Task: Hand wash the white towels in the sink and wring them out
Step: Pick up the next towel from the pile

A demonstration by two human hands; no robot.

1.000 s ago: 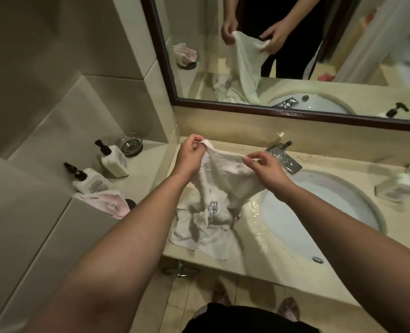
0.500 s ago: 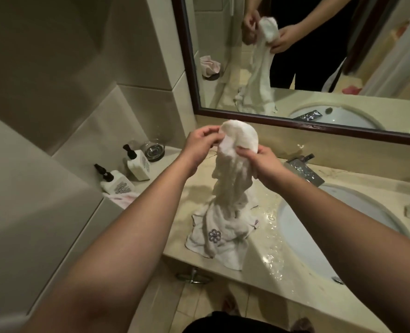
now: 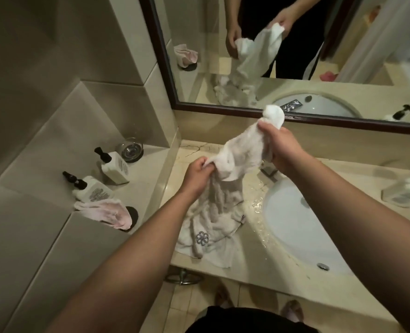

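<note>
White towel point(image 3: 240, 157) bunched, stretched between left hand point(image 3: 196, 175), right hand point(image 3: 279, 146).

The sink point(image 3: 302, 227) basin lies open at the right, the faucet point(image 3: 267, 169) standing at its back rim. A heaped white towel point(image 3: 211, 227) covers the desk point(image 3: 254, 267) left of it. Two pump bottles point(image 3: 115, 168), a glass bowl point(image 3: 130, 150) and a pink cloth point(image 3: 108, 210) crowd the side ledge.

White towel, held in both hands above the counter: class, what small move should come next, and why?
Probably swing the white towel rightward over the sink before twisting. The right hand and left hand each grip it, but its tail lies on the wet counter, where wrung water would spill.
</note>
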